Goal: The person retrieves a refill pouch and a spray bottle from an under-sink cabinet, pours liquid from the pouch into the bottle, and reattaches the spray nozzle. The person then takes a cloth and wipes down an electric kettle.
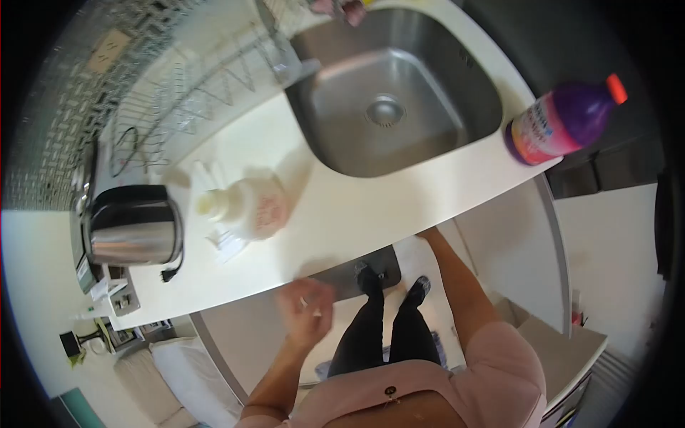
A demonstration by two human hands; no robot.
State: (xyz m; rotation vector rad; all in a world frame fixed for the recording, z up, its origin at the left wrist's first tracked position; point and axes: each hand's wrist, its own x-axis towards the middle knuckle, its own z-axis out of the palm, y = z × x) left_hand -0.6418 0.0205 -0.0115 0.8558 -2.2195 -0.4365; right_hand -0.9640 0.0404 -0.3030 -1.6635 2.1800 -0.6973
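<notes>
My left hand is raised just in front of the counter's front edge. Its fingers look bent and are blurred, with small pale spots among them that I cannot make out. My right arm reaches down and forward under the counter edge between two cabinet doors. The counter hides that hand's fingers and anything in them. Closest to my left hand on the worktop stands a white pump bottle with a pale yellow top. A purple bottle with an orange cap stands at the counter's right end.
A steel sink is set in the white counter. A wire dish rack and a kettle stand to the left. Below, the left cabinet door and the right door stand out from the cabinet.
</notes>
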